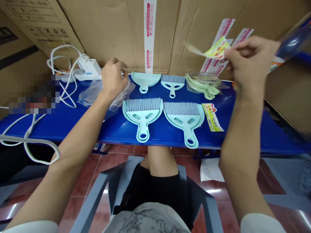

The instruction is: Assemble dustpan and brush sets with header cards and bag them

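No wording can be read with certainty. Small red-and-pink print runs along the white tape (148, 42) on the cardboard. The left carton (43, 17) bears ruled lines of print and a row of handling pictograms. Characters on the yellow-green card (213, 119) and the held label (217, 49) are too unclear.

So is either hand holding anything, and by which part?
The right hand pinches a yellow printed label by its right end, between thumb and fingers. Whether the left hand holds anything can't be told.
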Demonstrator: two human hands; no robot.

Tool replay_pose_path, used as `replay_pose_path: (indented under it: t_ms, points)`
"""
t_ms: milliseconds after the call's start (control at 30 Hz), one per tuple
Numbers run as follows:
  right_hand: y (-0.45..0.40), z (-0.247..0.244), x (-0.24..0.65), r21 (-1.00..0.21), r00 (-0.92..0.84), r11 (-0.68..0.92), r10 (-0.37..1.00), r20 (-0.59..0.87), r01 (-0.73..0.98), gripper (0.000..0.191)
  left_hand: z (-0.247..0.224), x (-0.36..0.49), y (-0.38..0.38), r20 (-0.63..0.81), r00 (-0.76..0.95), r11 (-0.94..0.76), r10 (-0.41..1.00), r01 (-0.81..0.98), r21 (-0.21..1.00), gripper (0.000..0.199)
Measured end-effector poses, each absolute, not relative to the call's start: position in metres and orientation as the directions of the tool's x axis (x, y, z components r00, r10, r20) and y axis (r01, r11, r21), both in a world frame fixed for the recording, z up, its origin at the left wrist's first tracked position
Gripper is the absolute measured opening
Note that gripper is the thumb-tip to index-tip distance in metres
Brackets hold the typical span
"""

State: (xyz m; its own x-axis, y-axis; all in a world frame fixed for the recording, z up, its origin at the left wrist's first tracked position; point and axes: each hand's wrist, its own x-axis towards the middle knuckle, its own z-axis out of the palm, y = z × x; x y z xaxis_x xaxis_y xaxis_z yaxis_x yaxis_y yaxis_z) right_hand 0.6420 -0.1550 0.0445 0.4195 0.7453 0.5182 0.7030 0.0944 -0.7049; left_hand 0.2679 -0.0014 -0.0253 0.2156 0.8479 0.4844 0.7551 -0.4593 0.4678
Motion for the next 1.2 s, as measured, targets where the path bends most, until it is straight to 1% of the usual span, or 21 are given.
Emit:
replay_pose_path:
  t_ms: [67,100,133,233,300,367,433,500,600,667,767,900,967,1000,1067,1133,1167,1200]
  points:
    - [-0.141,0.033,0.616,-0.785,0.403,0.266,0.741,0.538,0.559,0.017,-0.03,0.273,0.003,0.477,0.279,-0.525,0.833,0.67,0.525,0.053]
    - [-0.137,0.027,0.604,-0.809,0.351,0.324,0.776,0.524,0.491,0.02,-0.032,0.277,0.005,0.477,0.312,-0.556,0.822,0.619,0.554,0.053]
    - [-0.135,0.021,0.593,-0.824,0.269,0.347,0.827,0.494,0.448,0.021,-0.033,0.28,0.006,0.482,0.341,-0.586,0.807,0.565,0.581,0.053]
    - [-0.136,0.005,0.565,-0.85,0.032,0.327,0.927,0.372,0.412,0.03,-0.034,0.289,0.001,0.517,0.425,-0.666,0.743,0.398,0.631,0.061]
    - [-0.138,-0.003,0.55,-0.888,-0.087,0.306,0.952,0.294,0.343,0.039,-0.031,0.293,-0.007,0.527,0.494,-0.702,0.691,0.287,0.651,0.069]
    - [-0.139,-0.01,0.537,-0.92,-0.176,0.289,0.953,0.248,0.264,0.045,-0.027,0.294,-0.016,0.53,0.57,-0.725,0.628,0.18,0.665,0.074]
    - [-0.138,-0.015,0.529,-0.941,-0.229,0.275,0.946,0.228,0.198,0.05,-0.024,0.294,-0.021,0.531,0.636,-0.735,0.559,0.085,0.672,0.074]
    - [-0.137,-0.019,0.524,-0.956,-0.242,0.257,0.945,0.219,0.14,0.057,-0.024,0.292,-0.022,0.516,0.681,-0.726,0.52,0.034,0.686,0.069]
    - [-0.134,-0.022,0.525,-0.971,-0.184,0.219,0.963,0.198,0.1,0.06,-0.027,0.287,-0.015,0.454,0.707,-0.676,0.543,0.047,0.735,0.061]
    - [-0.132,-0.024,0.528,-0.97,-0.126,0.201,0.975,0.185,0.136,0.057,-0.03,0.284,-0.008,0.406,0.719,-0.638,0.564,0.067,0.768,0.06]
    - [-0.129,-0.027,0.532,-0.95,-0.097,0.211,0.976,0.194,0.232,0.05,-0.032,0.28,-0.003,0.333,0.76,-0.602,0.559,0.095,0.793,0.056]
    - [-0.125,-0.033,0.536,-0.926,-0.084,0.242,0.97,0.227,0.289,0.04,-0.03,0.281,-0.005,0.194,0.849,-0.575,0.492,0.149,0.804,0.048]
    - [-0.123,-0.037,0.538,-0.916,-0.106,0.241,0.97,0.219,0.322,0.041,-0.03,0.281,-0.006,0.139,0.879,-0.571,0.457,0.169,0.804,0.046]
    - [-0.122,-0.039,0.539,-0.904,-0.128,0.247,0.968,0.216,0.348,0.037,-0.03,0.281,-0.006,0.119,0.888,-0.573,0.444,0.179,0.8,0.046]
    - [-0.119,-0.043,0.541,-0.856,-0.171,0.291,0.956,0.239,0.428,0.02,-0.031,0.28,-0.003,0.095,0.899,-0.59,0.427,0.198,0.782,0.045]
    - [-0.117,-0.046,0.543,-0.772,-0.202,0.349,0.937,0.284,0.531,0.005,-0.033,0.278,0.001,0.086,0.906,-0.618,0.415,0.211,0.757,0.045]
    - [-0.116,-0.048,0.544,-0.727,-0.213,0.369,0.929,0.301,0.58,0.004,-0.034,0.277,0.003,0.086,0.907,-0.63,0.413,0.216,0.746,0.045]
    - [-0.115,-0.049,0.544,-0.684,-0.225,0.38,0.924,0.309,0.623,0.007,-0.035,0.276,0.005,0.086,0.906,-0.638,0.415,0.223,0.737,0.044]
